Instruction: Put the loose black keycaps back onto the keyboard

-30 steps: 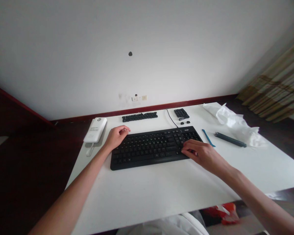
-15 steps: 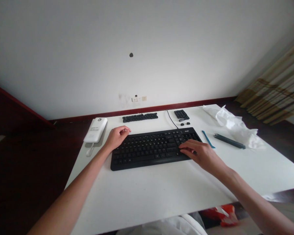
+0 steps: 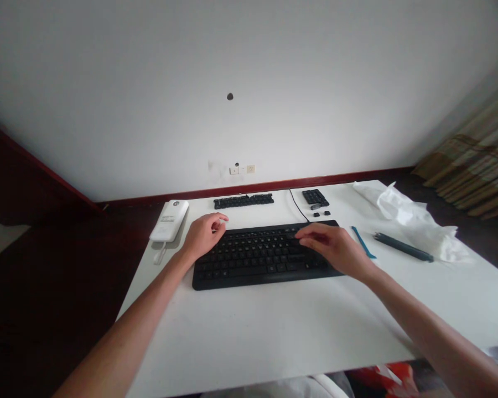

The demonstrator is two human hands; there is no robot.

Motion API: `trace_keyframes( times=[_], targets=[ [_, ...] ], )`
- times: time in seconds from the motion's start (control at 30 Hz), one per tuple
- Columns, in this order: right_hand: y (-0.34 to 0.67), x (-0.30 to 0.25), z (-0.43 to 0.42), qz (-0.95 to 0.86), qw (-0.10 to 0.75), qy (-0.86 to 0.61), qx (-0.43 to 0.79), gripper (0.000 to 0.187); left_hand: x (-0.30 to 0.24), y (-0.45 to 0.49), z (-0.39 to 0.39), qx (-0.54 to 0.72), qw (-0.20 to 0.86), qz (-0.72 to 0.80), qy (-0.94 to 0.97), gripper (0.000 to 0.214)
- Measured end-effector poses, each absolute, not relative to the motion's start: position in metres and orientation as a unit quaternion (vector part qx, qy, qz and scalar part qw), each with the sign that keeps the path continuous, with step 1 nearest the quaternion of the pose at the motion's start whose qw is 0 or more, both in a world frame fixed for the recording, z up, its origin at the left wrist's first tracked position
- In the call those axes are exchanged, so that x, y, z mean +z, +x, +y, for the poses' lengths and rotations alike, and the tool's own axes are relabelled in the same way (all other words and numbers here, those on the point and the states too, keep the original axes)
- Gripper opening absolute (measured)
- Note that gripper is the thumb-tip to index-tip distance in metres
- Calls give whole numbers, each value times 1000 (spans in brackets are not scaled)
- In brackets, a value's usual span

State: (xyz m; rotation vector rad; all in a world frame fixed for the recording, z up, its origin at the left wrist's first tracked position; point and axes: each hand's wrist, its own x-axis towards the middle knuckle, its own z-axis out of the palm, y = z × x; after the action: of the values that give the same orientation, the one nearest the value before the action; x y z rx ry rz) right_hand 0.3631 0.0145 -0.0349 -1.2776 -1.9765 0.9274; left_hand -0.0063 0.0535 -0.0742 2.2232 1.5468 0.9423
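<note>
A black keyboard [image 3: 257, 255] lies across the middle of the white table [image 3: 274, 326]. My left hand [image 3: 203, 235] rests on the keyboard's far left corner, fingers loosely curled and holding nothing I can see. My right hand [image 3: 332, 249] lies palm down over the right part of the keyboard, fingers stretched out toward the keys. Behind the keyboard sit a row of loose black keycaps [image 3: 243, 200], a small block of keycaps [image 3: 315, 197] and two single keycaps [image 3: 321, 213].
A white power bank [image 3: 170, 220] with a short cable lies at the table's far left. A thin blue pry tool [image 3: 362, 241], a dark pen-like tool [image 3: 402, 246] and a crumpled white plastic bag [image 3: 410, 218] lie to the right. The keyboard's cable [image 3: 297, 205] runs toward the wall.
My right hand has slid left along the keyboard from the number pad toward its middle-right keys. My left hand stays at the left corner. The view has shifted slightly.
</note>
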Motion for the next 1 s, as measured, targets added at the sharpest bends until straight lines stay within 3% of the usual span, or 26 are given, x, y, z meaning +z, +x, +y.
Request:
trace_keyframes(
  times=[0.13, 0.27, 0.47, 0.63, 0.8, 1.0],
  targets=[
    [329, -34, 44, -704, 252, -375, 548, 35, -53, 21, 29, 313, 55, 434, 843, 18],
    [313, -51, 48, -623, 296, -346, 636, 36, -48, 46, 5, 316, 71, 368, 871, 21],
    [318, -59, 30, -571, 344, -364, 651, 33, -54, 69, -14, 372, 200, 412, 808, 36],
    [305, -57, 20, -557, 341, -326, 684, 31, -54, 77, -20, 410, 316, 417, 747, 29],
    [295, -63, 15, -518, 357, -322, 708, 31, -53, 75, -18, 419, 342, 406, 737, 16],
    [296, -63, 12, -560, 383, -331, 656, 27, -53, 73, -15, 423, 457, 425, 658, 21]
  ],
)
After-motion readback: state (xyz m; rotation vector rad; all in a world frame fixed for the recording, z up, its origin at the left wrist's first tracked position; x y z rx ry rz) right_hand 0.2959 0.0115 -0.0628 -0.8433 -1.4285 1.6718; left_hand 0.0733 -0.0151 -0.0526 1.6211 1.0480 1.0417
